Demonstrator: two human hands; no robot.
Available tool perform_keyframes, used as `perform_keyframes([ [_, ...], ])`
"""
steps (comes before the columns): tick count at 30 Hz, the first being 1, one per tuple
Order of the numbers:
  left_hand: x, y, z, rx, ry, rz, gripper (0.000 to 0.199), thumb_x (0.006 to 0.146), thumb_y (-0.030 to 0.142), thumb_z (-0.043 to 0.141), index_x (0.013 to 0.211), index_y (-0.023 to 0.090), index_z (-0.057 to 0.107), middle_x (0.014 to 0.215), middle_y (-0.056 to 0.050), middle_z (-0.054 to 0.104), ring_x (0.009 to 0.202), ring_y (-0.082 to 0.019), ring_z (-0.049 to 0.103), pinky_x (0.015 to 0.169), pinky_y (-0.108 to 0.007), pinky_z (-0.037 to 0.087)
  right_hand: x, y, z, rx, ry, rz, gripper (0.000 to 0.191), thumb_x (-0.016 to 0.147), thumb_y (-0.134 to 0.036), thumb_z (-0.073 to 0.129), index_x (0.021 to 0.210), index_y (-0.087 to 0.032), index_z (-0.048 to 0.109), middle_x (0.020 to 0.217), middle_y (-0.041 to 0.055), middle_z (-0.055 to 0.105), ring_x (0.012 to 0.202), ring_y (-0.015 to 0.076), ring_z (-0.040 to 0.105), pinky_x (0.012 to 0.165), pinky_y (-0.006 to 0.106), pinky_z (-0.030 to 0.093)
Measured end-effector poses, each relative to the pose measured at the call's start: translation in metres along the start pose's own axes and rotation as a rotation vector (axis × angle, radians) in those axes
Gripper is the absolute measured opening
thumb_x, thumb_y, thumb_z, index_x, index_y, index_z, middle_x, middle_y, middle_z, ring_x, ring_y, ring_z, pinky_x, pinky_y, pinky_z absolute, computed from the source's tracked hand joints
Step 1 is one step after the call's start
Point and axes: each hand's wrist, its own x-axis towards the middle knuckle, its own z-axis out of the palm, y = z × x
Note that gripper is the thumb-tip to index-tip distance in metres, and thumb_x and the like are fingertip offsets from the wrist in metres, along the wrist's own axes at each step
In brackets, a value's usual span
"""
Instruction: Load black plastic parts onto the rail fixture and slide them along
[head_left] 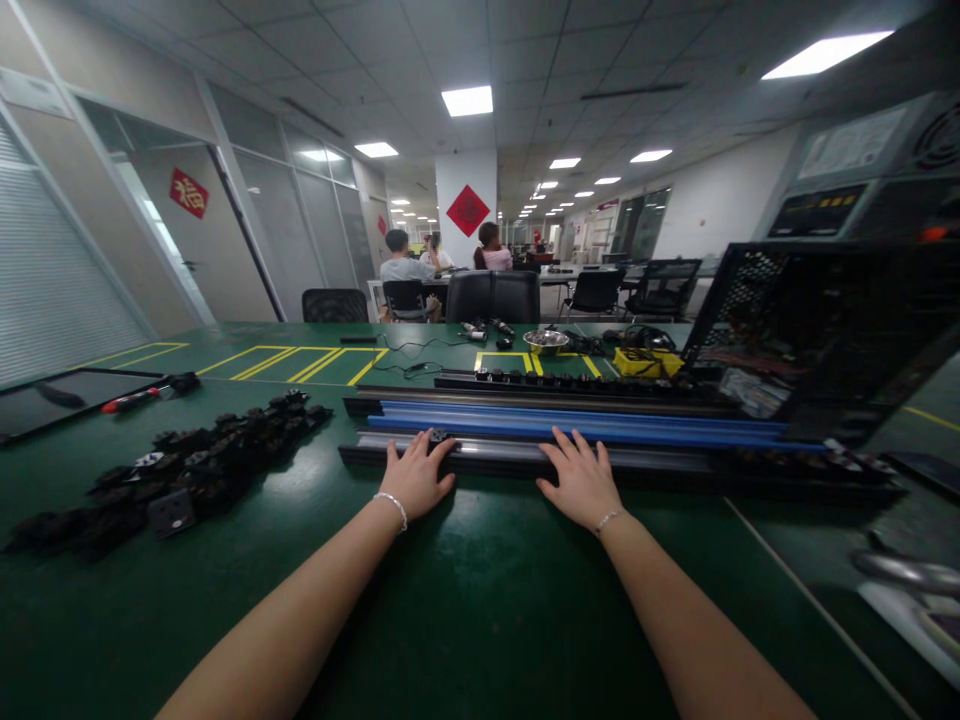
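Green worktop (pixel 480 610) spans the lower frame, with a metal bowl (pixel 546 349) toward its far edge, just above frame centre. Your left hand (pixel 416 480) and right hand (pixel 581 485) rest at mid-frame on the near rail (pixel 495 453), fingers spread and relaxed, neither clenched; small black part (pixel 439 436) sits by your left fingertips, can't tell if touching. Blue rail (pixel 615 429) lies just behind, black parts pile (pixel 214 470) at frame left.
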Motion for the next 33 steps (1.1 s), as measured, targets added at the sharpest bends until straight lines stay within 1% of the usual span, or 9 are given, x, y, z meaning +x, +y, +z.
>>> perform_keyframes([
  [5, -0.001, -0.005, -0.001, 0.004, -0.005, -0.016, 0.056, 0.079, 0.048, 0.043, 0.133, 0.034, 0.032, 0.144, -0.009, 0.029, 0.132, -0.029, 0.024, 0.101, -0.061, 0.013, 0.001, 0.001, 0.000, -0.002, -0.017, 0.002, 0.051, 0.076, -0.044, 0.048, 0.124, -0.029, 0.046, 0.145, 0.0026, 0.025, 0.132, 0.0287, 0.016, 0.103, 0.054, 0.008],
  [10, 0.000, -0.013, 0.001, -0.004, 0.003, -0.011, 0.055, 0.079, 0.049, 0.042, 0.132, 0.035, 0.033, 0.143, -0.008, 0.032, 0.131, -0.029, 0.024, 0.101, -0.061, 0.012, 0.000, 0.001, 0.001, -0.003, 0.001, -0.008, 0.051, 0.076, -0.043, 0.049, 0.124, -0.029, 0.046, 0.145, 0.0026, 0.026, 0.132, 0.0288, 0.016, 0.103, 0.054, 0.009],
  [16, -0.001, -0.021, 0.005, 0.010, 0.036, -0.004, 0.056, 0.078, 0.048, 0.043, 0.132, 0.034, 0.033, 0.142, -0.009, 0.033, 0.133, -0.028, 0.019, 0.100, -0.063, 0.013, 0.000, -0.001, -0.001, -0.001, 0.001, -0.001, 0.051, 0.076, -0.043, 0.049, 0.124, -0.029, 0.046, 0.145, 0.0022, 0.026, 0.131, 0.0287, 0.017, 0.103, 0.054, 0.008],
  [21, -0.001, -0.027, 0.003, -0.007, -0.007, -0.006, 0.060, 0.076, 0.050, 0.046, 0.133, 0.037, 0.031, 0.143, -0.007, 0.030, 0.133, -0.030, 0.018, 0.098, -0.065, 0.014, 0.000, 0.000, -0.002, 0.000, -0.008, 0.001, 0.050, 0.076, -0.043, 0.049, 0.124, -0.029, 0.046, 0.145, 0.0022, 0.026, 0.131, 0.0287, 0.017, 0.103, 0.054, 0.008],
  [25, -0.002, -0.033, 0.003, -0.009, -0.010, -0.023, 0.062, 0.075, 0.051, 0.046, 0.133, 0.037, 0.030, 0.144, -0.006, 0.029, 0.133, -0.031, 0.017, 0.097, -0.067, 0.012, 0.000, 0.000, -0.001, -0.004, -0.011, -0.001, 0.051, 0.076, -0.044, 0.049, 0.124, -0.029, 0.046, 0.145, 0.0023, 0.025, 0.132, 0.0284, 0.017, 0.103, 0.054, 0.008],
  [33, 0.000, -0.045, 0.008, -0.009, 0.031, -0.044, 0.057, 0.075, 0.052, 0.045, 0.129, 0.036, 0.037, 0.141, -0.006, 0.035, 0.132, -0.032, 0.020, 0.097, -0.069, 0.009, 0.001, 0.000, 0.000, -0.007, -0.013, 0.002, 0.050, 0.076, -0.043, 0.048, 0.124, -0.029, 0.046, 0.145, 0.0026, 0.026, 0.131, 0.0289, 0.016, 0.103, 0.054, 0.007],
])
